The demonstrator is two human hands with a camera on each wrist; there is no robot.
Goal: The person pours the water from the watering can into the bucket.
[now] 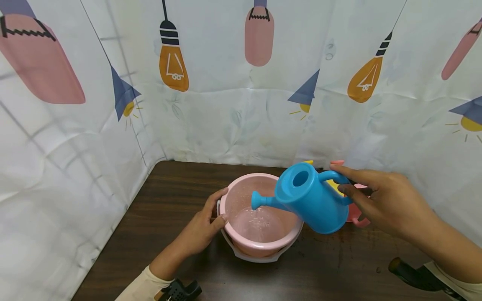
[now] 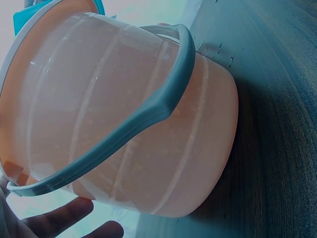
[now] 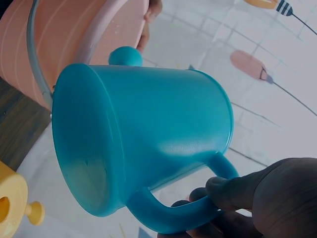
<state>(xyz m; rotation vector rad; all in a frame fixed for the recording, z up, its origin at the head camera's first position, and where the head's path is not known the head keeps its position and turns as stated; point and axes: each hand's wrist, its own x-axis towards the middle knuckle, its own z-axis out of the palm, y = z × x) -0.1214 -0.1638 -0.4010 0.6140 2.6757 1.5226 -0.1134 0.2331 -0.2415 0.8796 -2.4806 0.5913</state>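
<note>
A pink bucket [image 1: 260, 246] stands on the table with its pale carrying handle hanging down at the front. My left hand [image 1: 203, 228] holds its left rim, thumb and fingers over the edge. My right hand [image 1: 388, 200] grips the handle of a blue watering can [image 1: 320, 211], which is tilted with its spout [image 1: 260, 200] over the bucket. Rippling water [image 1: 260, 225] shows inside the bucket below the spout. From the right wrist view, thumb and fingers wrap round the can's handle [image 3: 168, 215]. The left wrist view shows the bucket's ribbed side [image 2: 124, 114] up close.
Partly hidden behind the blue can are a yellow thing [image 1: 333, 187] with a small spout in the right wrist view and a red-pink handled vessel [image 1: 355, 214]. Wet drops mark the dark wooden table [image 1: 331, 267] on the right. A printed curtain [image 1: 226, 125] hangs behind.
</note>
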